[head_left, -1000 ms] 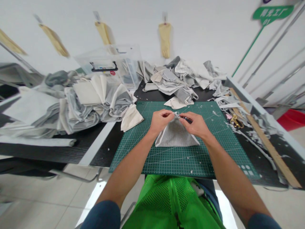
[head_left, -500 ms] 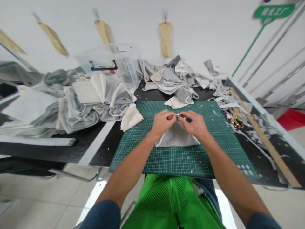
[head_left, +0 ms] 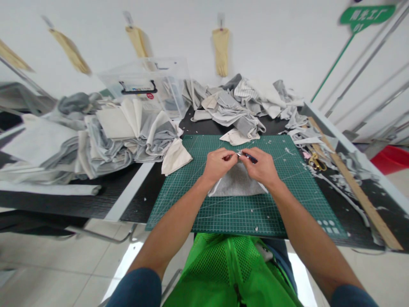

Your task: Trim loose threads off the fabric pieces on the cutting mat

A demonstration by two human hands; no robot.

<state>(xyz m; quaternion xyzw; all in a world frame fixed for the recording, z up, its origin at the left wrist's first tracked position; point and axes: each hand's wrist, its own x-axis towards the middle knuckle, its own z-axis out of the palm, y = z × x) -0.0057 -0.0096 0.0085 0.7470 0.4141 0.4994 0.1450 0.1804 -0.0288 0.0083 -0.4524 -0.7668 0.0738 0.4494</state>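
Observation:
My left hand (head_left: 220,164) is closed, its fingertips pinching the top of a grey fabric piece (head_left: 238,184) with white edges. My right hand (head_left: 261,165) grips a small dark-handled tool with a shiny metal tip (head_left: 251,158); its exact kind cannot be made out. Both sets of fingertips meet at the raised top of the fabric, where the metal tip sits between them. The fabric's lower edge rests on a green cutting mat (head_left: 179,207). My fingers hide most of the worked spot.
Heaped grey and white cloth (head_left: 111,140) lies at left, with another pile (head_left: 230,106) behind the mat. A clear plastic box (head_left: 172,98) stands at the back left. On the right are gold-handled scissors (head_left: 316,162), a wooden ruler (head_left: 361,192) and fabric scraps (head_left: 341,181).
Both hands stay almost in place over the fabric. The tool's metal tip and the fingertips have shifted very slightly.

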